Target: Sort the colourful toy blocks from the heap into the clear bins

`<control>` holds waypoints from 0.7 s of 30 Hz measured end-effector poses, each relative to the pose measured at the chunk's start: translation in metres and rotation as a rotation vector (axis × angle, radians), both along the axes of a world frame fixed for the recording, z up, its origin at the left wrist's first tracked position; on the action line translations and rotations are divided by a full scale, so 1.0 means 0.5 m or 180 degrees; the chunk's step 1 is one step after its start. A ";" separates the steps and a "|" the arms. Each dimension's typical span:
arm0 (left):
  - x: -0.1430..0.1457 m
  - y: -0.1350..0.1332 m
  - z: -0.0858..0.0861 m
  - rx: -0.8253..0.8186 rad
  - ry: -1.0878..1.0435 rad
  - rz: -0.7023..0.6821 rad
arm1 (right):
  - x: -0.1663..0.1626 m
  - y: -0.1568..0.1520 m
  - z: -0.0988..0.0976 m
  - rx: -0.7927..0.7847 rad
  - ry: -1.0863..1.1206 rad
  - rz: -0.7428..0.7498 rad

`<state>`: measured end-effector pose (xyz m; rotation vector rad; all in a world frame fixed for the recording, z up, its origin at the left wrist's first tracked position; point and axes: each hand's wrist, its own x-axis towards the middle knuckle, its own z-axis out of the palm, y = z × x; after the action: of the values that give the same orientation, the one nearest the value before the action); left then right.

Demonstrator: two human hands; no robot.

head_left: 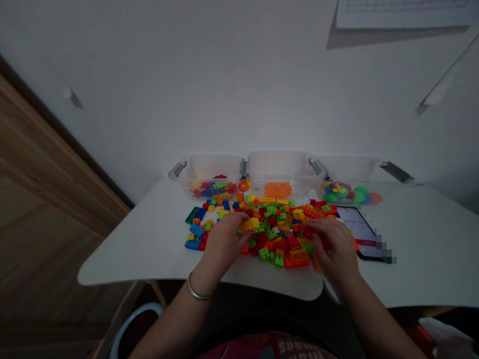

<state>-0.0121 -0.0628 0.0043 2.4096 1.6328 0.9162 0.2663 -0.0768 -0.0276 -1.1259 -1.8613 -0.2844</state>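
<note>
A pile of colourful toy building bricks (273,224) is spread over the white table, mostly red, green, orange and yellow, with blue ones at its left. Over the left part of the pile, my left hand (224,239) pinches a yellow toy brick (249,225) between thumb and fingers. My right hand (337,247) is low at the pile's right side, its fingers and thumb curled about a red toy brick (325,243). That brick is partly hidden by the fingers, and so are the pieces under the palm.
Three clear plastic boxes stand along the wall: a left box (213,167) with mixed small pieces, a middle box (280,164) with an orange piece, a right box (348,169) with round colourful pieces. A phone (357,232) lies right of the pile on the white table (127,244).
</note>
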 end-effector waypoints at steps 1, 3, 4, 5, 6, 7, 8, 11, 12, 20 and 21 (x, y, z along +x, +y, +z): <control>0.007 -0.002 -0.004 0.0050 -0.0059 -0.0049 | -0.010 -0.003 0.003 -0.0073 0.0011 0.0076; 0.021 -0.006 -0.013 0.0087 -0.0113 -0.0131 | -0.031 -0.006 0.007 -0.0281 0.0068 0.0200; 0.027 -0.007 -0.016 0.0095 -0.0115 -0.0166 | -0.042 -0.006 0.008 -0.0402 0.0096 0.0251; 0.033 -0.007 -0.019 0.0109 -0.0104 -0.0200 | -0.053 -0.005 0.008 -0.0521 0.0122 0.0302; 0.039 -0.006 -0.021 0.0132 -0.0084 -0.0235 | -0.063 -0.003 0.008 -0.0643 0.0138 0.0359; 0.044 -0.006 -0.023 0.0169 -0.0061 -0.0262 | -0.071 -0.001 0.007 -0.0767 0.0145 0.0424; 0.048 -0.005 -0.023 0.0218 -0.0040 -0.0279 | -0.079 0.002 0.007 -0.0882 0.0145 0.0495; 0.059 -0.004 -0.022 0.0379 0.0005 -0.0304 | -0.097 0.009 0.006 -0.1114 0.0148 0.0673; 0.062 -0.005 -0.022 0.0423 0.0008 -0.0319 | -0.101 0.010 0.006 -0.1142 0.0152 0.0711; 0.061 -0.024 -0.035 0.0614 -0.0039 -0.0368 | -0.097 0.022 0.029 -0.0892 0.0091 0.0678; 0.060 -0.024 -0.037 0.0656 -0.0005 -0.0348 | -0.088 0.028 0.040 -0.0760 0.0146 0.0553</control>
<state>0.0181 -0.0749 -0.0142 2.5994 1.4539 1.1166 0.2224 -0.0628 -0.0079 -1.1086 -1.9748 0.0642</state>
